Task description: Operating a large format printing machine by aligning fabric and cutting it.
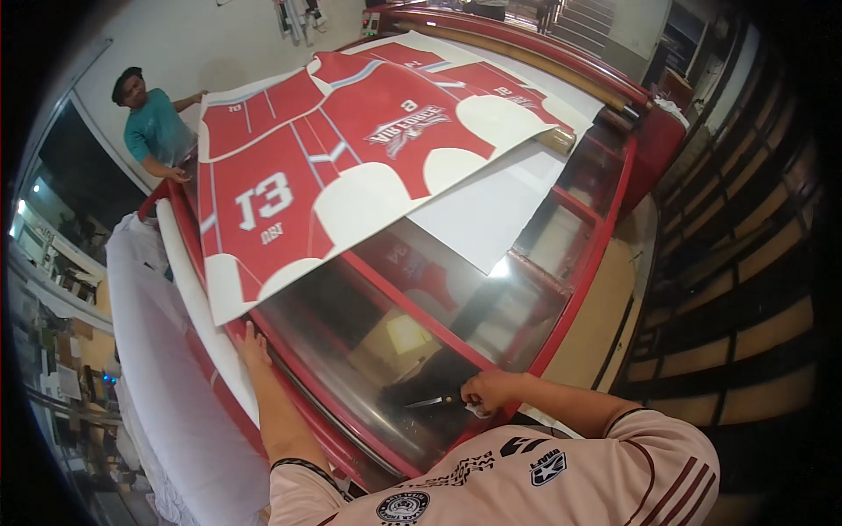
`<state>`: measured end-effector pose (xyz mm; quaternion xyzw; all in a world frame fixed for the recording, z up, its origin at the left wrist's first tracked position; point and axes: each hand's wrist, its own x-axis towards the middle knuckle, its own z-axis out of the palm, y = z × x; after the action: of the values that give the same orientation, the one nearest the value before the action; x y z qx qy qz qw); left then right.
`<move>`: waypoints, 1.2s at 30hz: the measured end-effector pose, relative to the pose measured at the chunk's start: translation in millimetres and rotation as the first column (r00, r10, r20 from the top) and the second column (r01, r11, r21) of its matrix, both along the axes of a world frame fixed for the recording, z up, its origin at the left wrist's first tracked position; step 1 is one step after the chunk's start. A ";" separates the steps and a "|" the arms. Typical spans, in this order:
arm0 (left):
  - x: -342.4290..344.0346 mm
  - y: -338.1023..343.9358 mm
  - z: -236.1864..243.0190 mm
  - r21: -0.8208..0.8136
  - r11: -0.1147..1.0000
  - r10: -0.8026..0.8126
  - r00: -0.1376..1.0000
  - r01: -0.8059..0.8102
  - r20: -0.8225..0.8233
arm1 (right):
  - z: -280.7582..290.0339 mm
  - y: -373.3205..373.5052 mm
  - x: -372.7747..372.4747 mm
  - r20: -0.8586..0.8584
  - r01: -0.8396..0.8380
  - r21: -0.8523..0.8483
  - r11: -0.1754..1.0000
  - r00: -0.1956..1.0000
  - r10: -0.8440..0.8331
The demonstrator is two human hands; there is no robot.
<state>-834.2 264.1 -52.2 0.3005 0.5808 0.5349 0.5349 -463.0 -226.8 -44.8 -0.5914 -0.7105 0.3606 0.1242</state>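
Observation:
A large sheet printed with red jersey pieces lies slanted across the red-framed machine with a clear top. Near the sheet's closest corner, my left hand rests on the red rail with its fingers stretched out. My right hand is closed over the near part of the clear top, with a small crumpled white piece showing under its fingers. Just left of it lies a slim pointed metal tool with a dark handle, perhaps scissors. Its far end is beside my fingers.
A co-worker in a teal shirt stands at the far left, hands at the sheet's edge. White fabric hangs along the machine's left side. Plain white paper lies beneath the sheet, and a brown roll spans the back.

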 end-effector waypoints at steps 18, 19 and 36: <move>155.7 -210.5 -13.0 -0.159 0.869 -0.188 0.015 0.468 -0.982 | 35.8 339.3 509.8 -0.747 0.797 -0.575 -0.184 -0.603 -0.279; 153.5 -210.9 -11.4 -0.118 0.873 -0.144 0.020 0.473 -0.989 | 38.1 338.6 523.3 -0.788 0.832 -0.546 -0.094 -0.548 -0.280; 158.3 -178.7 -3.2 -0.056 0.843 -0.098 0.051 0.536 -0.994 | 163.8 379.9 362.6 -0.949 0.948 -0.316 0.040 -0.316 -0.027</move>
<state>-675.9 85.4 -55.4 0.7807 0.6005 0.1588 0.0685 -100.4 153.0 119.0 -0.3987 -0.0408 0.1448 0.9047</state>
